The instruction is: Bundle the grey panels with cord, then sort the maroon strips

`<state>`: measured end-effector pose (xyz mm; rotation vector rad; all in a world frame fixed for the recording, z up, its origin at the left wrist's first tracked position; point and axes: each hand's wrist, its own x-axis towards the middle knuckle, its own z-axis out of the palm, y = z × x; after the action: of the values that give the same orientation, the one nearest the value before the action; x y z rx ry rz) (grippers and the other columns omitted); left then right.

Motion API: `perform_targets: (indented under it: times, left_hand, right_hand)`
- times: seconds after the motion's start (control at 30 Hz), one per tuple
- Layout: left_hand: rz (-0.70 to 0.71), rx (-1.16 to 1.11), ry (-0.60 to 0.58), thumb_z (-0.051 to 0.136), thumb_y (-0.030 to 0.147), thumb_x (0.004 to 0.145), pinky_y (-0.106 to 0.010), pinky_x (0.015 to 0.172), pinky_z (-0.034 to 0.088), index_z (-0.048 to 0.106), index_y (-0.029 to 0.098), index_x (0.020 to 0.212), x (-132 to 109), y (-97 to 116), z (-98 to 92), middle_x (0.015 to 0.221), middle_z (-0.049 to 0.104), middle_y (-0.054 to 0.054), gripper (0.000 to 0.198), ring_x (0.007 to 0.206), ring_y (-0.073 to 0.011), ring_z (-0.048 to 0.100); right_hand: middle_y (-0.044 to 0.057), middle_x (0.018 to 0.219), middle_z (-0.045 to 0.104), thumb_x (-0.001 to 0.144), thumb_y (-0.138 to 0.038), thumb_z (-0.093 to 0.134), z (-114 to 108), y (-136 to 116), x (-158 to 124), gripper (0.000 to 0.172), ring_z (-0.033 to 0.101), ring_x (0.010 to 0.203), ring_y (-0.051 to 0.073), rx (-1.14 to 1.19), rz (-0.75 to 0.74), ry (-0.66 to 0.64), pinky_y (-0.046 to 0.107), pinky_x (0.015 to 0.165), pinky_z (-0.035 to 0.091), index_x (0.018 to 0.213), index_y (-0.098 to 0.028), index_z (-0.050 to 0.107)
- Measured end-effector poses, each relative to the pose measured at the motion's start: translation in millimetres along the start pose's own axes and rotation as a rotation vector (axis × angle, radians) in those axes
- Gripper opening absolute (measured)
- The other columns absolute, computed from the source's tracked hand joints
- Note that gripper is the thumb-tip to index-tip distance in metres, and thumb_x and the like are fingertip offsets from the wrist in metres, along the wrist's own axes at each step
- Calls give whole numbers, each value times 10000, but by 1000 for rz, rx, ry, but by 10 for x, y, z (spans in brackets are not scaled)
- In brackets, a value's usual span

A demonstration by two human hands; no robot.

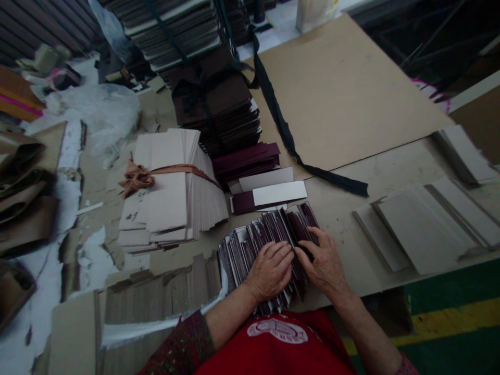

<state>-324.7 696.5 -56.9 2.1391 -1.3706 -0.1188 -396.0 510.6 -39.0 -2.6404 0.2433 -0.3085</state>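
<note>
A row of maroon-and-white card strips (250,237) stands on edge across the table in front of me. Over the middle of this row lies my left hand (271,268), its fingers together and curled onto the strips' top edges. My right hand (324,260) is at the row's right end, thumb and fingers bent around the last maroon strips. Both thumbs' sides nearly meet between the hands. Just beyond the row lie a few flat strips, one white strip (280,192) on maroon, and a pile of maroon strips (248,161).
Left of the row sits a beige card bundle (164,182) tied with brown cloth. Behind it rise tied dark stacks (214,104). Grey boards (422,229) lie at right, a large brown board (344,94) at back with a black strap (279,114) across it. Grey card strips (164,297) stand front left.
</note>
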Motion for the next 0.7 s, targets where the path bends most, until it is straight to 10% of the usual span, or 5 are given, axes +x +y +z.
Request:
perform_targets:
  times: [0.7]
  left_hand:
    - [-1,12,12,502,221,949,-468,1110,385,591,154,1261,24,17,-22,1294,651,-84,331,1292,-251,504]
  right_hand:
    - [155,1404,437,837,-283,658,-83,44,7,301,417,1286,371,14,23,-146,595,1053,419,1118,-181,683]
